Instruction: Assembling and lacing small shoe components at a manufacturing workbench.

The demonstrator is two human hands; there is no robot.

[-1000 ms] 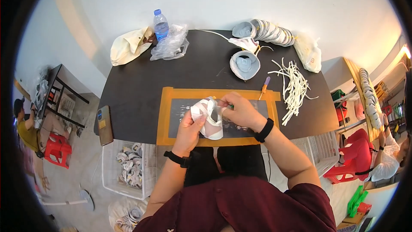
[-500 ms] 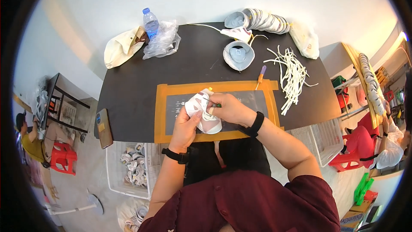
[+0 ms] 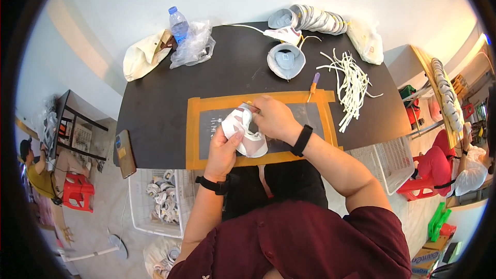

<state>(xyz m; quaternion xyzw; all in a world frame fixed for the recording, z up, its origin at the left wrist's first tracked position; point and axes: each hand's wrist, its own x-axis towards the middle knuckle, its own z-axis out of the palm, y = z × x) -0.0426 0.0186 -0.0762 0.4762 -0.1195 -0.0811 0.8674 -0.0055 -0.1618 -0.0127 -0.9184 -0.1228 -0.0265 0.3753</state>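
Over the mat at the desk's near edge, both hands are closed on a white shoe upper: left hand cups it beneath, right hand pinches its top. It looks light, soft and floppy; best gripped by its edges.

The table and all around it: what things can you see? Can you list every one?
shoe upper: one, white and pink, held over the mat
mat: one, dark with orange border, table middle
loose shoe upper: one, grey-white, behind the mat
stacked shoe uppers: a row, grey-white, far edge
laces: a bunch, cream, right of mat
tool: one, purple handle, mat's far right corner
bottle: one, clear with blue cap, far left
plastic bag: one, clear, beside bottle
cloth bag: one, cream, far left
phone: one, dark, left edge
basket: one, white, floor left
left hand: holds the shoe upper
right hand: on the shoe upper's top
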